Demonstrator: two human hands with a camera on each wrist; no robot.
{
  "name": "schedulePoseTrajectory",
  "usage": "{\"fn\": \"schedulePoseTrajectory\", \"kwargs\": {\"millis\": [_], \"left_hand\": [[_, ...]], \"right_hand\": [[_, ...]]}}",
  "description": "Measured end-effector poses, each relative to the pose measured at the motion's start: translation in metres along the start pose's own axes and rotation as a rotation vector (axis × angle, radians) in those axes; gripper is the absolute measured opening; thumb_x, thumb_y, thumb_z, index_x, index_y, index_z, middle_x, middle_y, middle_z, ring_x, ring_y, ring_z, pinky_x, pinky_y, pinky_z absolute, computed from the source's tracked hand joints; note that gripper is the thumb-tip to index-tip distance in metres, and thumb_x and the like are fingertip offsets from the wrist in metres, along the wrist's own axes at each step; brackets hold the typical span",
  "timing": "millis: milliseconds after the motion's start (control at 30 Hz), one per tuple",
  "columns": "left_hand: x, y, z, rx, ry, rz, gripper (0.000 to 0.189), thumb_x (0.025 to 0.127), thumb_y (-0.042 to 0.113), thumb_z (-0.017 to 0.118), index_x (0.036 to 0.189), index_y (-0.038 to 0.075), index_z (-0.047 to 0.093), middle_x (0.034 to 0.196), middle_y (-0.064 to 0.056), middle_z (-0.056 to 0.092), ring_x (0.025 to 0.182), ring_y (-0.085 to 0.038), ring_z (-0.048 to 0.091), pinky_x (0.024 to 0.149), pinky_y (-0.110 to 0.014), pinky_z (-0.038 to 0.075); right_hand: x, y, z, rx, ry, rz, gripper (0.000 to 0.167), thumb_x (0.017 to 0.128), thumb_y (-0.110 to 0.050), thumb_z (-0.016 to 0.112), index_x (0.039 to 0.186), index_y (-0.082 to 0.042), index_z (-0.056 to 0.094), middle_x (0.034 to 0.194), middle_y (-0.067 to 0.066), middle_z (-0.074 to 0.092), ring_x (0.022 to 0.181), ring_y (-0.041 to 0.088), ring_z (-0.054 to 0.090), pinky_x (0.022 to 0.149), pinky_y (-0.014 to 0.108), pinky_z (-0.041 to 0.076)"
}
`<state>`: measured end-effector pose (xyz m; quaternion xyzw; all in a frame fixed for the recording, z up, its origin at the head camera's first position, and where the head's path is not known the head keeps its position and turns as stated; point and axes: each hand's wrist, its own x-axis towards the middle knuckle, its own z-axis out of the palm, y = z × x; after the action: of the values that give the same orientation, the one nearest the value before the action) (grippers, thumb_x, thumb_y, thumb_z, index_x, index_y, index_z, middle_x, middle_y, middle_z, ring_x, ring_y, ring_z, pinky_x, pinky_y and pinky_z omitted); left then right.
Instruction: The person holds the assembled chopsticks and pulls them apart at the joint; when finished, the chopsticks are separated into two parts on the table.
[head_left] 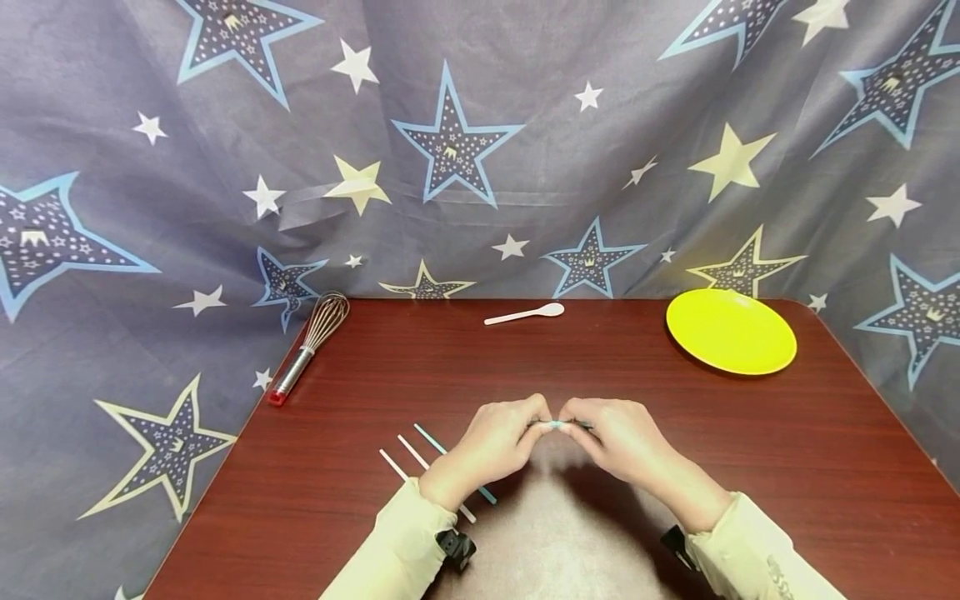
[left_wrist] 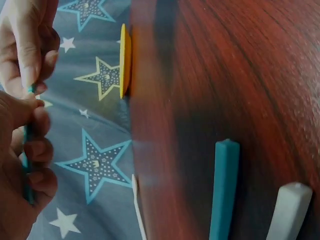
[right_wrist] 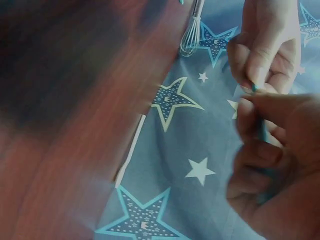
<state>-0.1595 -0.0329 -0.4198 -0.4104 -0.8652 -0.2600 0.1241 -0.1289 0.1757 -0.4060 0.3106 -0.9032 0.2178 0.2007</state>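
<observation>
Both hands hold one thin teal stick (left_wrist: 27, 165) up over the middle of the table. My left hand (head_left: 504, 432) pinches it between thumb and fingers, and the part along its palm shows in the left wrist view. My right hand (head_left: 624, 435) pinches the same stick from the other side, thumb tips almost meeting. Only a short teal piece shows between them in the head view. Below the left forearm lie another teal stick (head_left: 430, 439) and two white sticks, one nearer the teal one (head_left: 412, 451) and one farther left (head_left: 392, 463), partly hidden by the arm.
A white spoon (head_left: 551, 310) lies along the far edge of the reddish-brown table (head_left: 600, 358). The whisk (head_left: 322, 321) with a red-tipped handle is at the left edge. A yellow plate (head_left: 731, 332) sits back right. Behind hangs a grey star-patterned cloth (head_left: 510, 183).
</observation>
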Motion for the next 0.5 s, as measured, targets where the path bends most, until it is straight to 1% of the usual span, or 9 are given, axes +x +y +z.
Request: {"fn": "schedulePoseTrajectory", "kwargs": {"millis": [133, 233, 300, 400, 500], "left_hand": [[-0.0004, 0.0021, 0.001, 0.048, -0.043, 0.016, 0.008, 0.097, 0.027, 0.06, 0.093, 0.02, 0.06, 0.075, 0.011, 0.061, 0.062, -0.004, 0.05, 0.056, -0.029, 0.045], [-0.0003, 0.0027, 0.0012, 0.031, -0.052, 0.004, 0.008, 0.096, 0.027, 0.061, 0.093, 0.021, 0.064, 0.079, 0.012, 0.064, 0.065, -0.003, 0.053, 0.061, -0.03, 0.047], [0.0001, 0.002, 0.0012, 0.001, -0.041, 0.001, 0.008, 0.095, 0.027, 0.063, 0.092, 0.021, 0.068, 0.079, 0.012, 0.066, 0.066, -0.002, 0.054, 0.062, -0.029, 0.048], [0.001, -0.0005, 0.0015, -0.079, -0.012, -0.006, 0.008, 0.094, 0.025, 0.065, 0.091, 0.021, 0.071, 0.08, 0.013, 0.067, 0.066, 0.0, 0.053, 0.064, -0.025, 0.046], [0.0007, -0.0026, 0.0022, -0.137, 0.022, 0.004, 0.008, 0.093, 0.023, 0.066, 0.091, 0.021, 0.073, 0.083, 0.013, 0.069, 0.068, 0.002, 0.055, 0.065, -0.023, 0.046]], "right_hand": [[0.0021, -0.0024, -0.0007, -0.055, -0.091, 0.008, 0.019, 0.087, -0.023, 0.073, 0.077, -0.024, 0.056, 0.06, -0.017, 0.04, 0.053, 0.003, 0.039, 0.049, 0.025, 0.036], [0.0029, -0.0032, -0.0005, -0.051, -0.111, -0.01, 0.025, 0.087, -0.02, 0.072, 0.074, -0.023, 0.051, 0.06, -0.015, 0.035, 0.053, 0.005, 0.037, 0.049, 0.025, 0.034], [0.0025, -0.0024, 0.0006, -0.029, -0.09, -0.029, 0.022, 0.086, -0.017, 0.073, 0.075, -0.022, 0.055, 0.061, -0.015, 0.04, 0.055, 0.004, 0.039, 0.051, 0.025, 0.037], [0.0019, 0.0008, 0.0037, 0.024, -0.029, -0.063, 0.013, 0.084, -0.013, 0.073, 0.08, -0.02, 0.064, 0.068, -0.016, 0.053, 0.058, 0.002, 0.045, 0.055, 0.026, 0.042], [0.0016, 0.0043, 0.0055, 0.062, 0.001, -0.081, 0.007, 0.086, -0.012, 0.072, 0.086, -0.019, 0.07, 0.075, -0.015, 0.061, 0.062, 0.001, 0.051, 0.058, 0.027, 0.046]]}}
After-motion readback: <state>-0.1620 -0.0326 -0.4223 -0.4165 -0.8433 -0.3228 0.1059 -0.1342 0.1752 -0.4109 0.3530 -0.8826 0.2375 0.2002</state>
